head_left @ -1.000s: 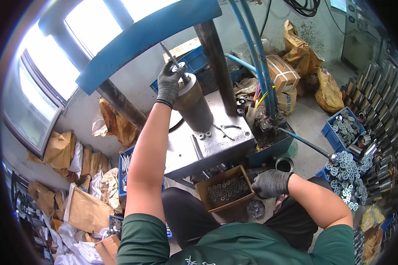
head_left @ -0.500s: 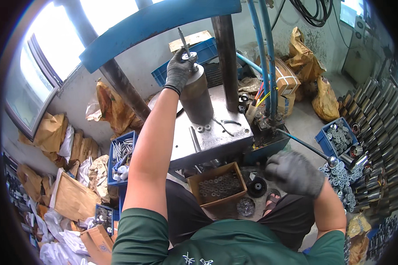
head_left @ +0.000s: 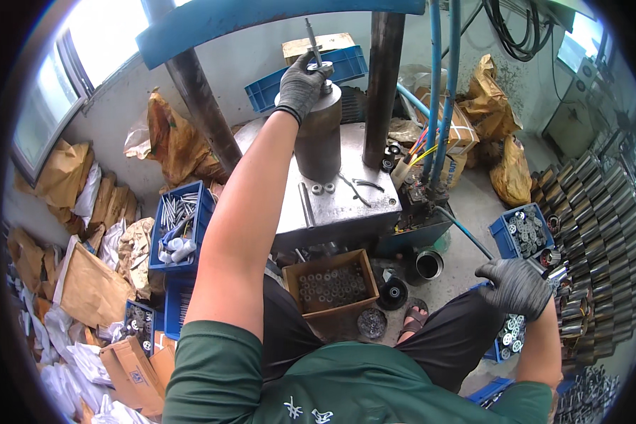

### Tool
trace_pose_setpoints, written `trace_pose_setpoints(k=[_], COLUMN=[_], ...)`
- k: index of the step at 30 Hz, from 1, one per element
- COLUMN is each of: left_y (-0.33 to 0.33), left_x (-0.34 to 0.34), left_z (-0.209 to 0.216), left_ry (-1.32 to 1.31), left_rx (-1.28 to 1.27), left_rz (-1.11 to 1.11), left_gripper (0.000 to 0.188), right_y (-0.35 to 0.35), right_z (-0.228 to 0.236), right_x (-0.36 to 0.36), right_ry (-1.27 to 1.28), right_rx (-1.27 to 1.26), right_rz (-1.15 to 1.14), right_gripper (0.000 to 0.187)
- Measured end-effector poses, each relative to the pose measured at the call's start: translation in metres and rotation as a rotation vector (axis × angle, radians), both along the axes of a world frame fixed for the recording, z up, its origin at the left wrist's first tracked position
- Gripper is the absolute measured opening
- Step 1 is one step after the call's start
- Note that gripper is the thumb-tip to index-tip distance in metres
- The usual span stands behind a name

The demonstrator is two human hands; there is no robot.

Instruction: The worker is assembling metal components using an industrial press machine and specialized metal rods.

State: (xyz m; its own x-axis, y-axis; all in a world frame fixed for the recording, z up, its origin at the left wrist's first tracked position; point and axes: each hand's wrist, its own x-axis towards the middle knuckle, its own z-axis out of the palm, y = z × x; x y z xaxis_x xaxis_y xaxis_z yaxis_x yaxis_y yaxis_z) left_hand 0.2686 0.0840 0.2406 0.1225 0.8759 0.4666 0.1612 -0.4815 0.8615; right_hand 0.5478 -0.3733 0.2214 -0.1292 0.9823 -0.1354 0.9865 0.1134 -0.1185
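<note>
My left hand (head_left: 300,90), in a dark grey glove, is closed around an upright metal shaft (head_left: 311,35) at its lower part. A pale round metal piece (head_left: 323,68) sits by the fingertips. Beneath them stands a thick steel cylinder (head_left: 319,145) on the metal press bed (head_left: 353,212). My gloved right hand (head_left: 517,288) is at the end of a blue lever (head_left: 466,233), its fingers curled over it; the lever's ball end is hidden. On the bed near the cylinder lie two small rings (head_left: 323,189), a metal bar (head_left: 307,205) and a pair of pliers (head_left: 360,187).
Steel posts (head_left: 384,92) and a blue crossbeam (head_left: 275,18) frame the cylinder. A box of rings (head_left: 366,272) stands below the bed. Blue bins hold metal shafts (head_left: 180,212) on the left and toothed discs (head_left: 528,230) on the right, beside stacked metal tubes (head_left: 593,233).
My right hand has moved right and down, and its fingers now close over the lever's end. My left hand stays at the shaft. The whole view has shifted slightly.
</note>
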Motion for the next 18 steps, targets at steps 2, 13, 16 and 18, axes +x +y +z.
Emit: trace_pose_setpoints(k=[2,13,16,18], left_y=[0.010,0.016,0.020,0.017], left_x=[-0.004,0.001,0.000,0.002], left_z=[-0.005,-0.008,-0.008,-0.008], left_ry=[0.182,0.282,0.268,0.275], left_rx=[0.208,0.224,0.206,0.193], left_rz=[0.112,0.143,0.133,0.127], left_gripper=[0.063,0.064,0.066,0.069], right_y=[-0.003,-0.014,-0.019,-0.025], right_z=[-0.004,-0.019,-0.027,-0.033], right_x=[-0.010,-0.008,-0.006,-0.008], right_ry=[0.052,0.124,0.118,0.089], right_rx=[-0.030,0.094,0.087,0.051], right_rz=[-0.107,-0.184,-0.178,-0.171], right_gripper=[0.026,0.029,0.026,0.024])
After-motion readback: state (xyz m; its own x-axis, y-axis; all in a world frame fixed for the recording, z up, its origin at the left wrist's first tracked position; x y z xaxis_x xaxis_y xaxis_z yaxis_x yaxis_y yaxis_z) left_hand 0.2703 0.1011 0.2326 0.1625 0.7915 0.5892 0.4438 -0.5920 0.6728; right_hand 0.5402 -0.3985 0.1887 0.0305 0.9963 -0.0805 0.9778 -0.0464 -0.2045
